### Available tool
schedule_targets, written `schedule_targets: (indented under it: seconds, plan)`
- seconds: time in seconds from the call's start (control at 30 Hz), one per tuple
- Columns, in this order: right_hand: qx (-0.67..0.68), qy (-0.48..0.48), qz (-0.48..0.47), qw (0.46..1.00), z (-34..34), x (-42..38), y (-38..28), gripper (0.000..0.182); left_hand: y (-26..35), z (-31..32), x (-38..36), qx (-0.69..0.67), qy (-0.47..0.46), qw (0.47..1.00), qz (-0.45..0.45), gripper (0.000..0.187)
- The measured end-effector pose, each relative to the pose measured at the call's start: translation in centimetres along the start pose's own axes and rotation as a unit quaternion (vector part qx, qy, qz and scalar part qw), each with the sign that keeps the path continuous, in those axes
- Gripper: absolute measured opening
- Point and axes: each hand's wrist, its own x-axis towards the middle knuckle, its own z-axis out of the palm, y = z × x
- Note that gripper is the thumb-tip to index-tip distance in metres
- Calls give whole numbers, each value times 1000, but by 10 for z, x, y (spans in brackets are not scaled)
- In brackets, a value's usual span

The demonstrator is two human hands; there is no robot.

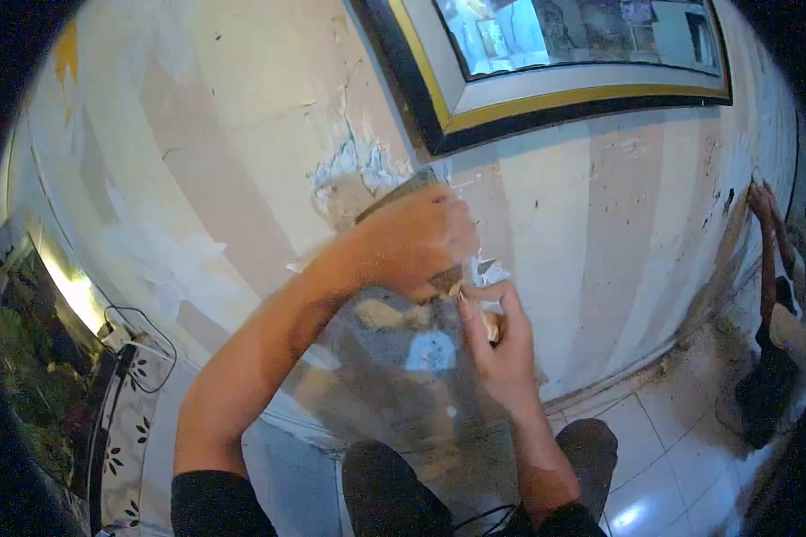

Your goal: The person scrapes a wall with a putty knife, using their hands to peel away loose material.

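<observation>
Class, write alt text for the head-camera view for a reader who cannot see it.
The left hand presses a scraper against a peeling wall while the right hand picks at loosened flakes below a framed picture. Another person works at far right.

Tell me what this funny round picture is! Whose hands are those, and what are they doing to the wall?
The picture comes from a small camera worn on a person's head, looking down, so you see what that person sees. The curved lens makes everything look round. The left hand grips a flat scraping tool pressed against the wall, where the covering is torn and patchy. The right hand pinches a loose white scrap of that covering. Above hangs a picture frame with a gold and black edge. Below are the person's dark knees and a tiled floor. At the far right, another person also touches the wall.
</observation>
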Motion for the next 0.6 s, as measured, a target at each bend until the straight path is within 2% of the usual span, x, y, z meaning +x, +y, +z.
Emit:
schedule_targets:
  seconds: [0.03,0.07,0.2,0.27,0.37,0.43,0.6]
  plan:
    - [7,5,-44,999,-1,9,1,15,-6,-7,1,44,1,999,-8,43]
    - [13,8,-37,999,0,9,0,15,-7,-12,3,82,1,996,-16,41]
    - [46,4,-1,999,9,-2,3,18,-4,-4,-1,49,29,998,4,36]
    - [51,13,16,999,14,-19,15,19,6,13,-5,-3,-48,999,3,32]
    - [-10,12,54,998,14,-35,23,20,16,24,-9,-22,2,999,36,31]
    - [41,12,18,999,10,-32,20,18,19,24,-7,-20,9,999,29,30]
    - [-9,-2,-18,1000,6,-12,4,15,5,9,-7,34,33,999,24,30]
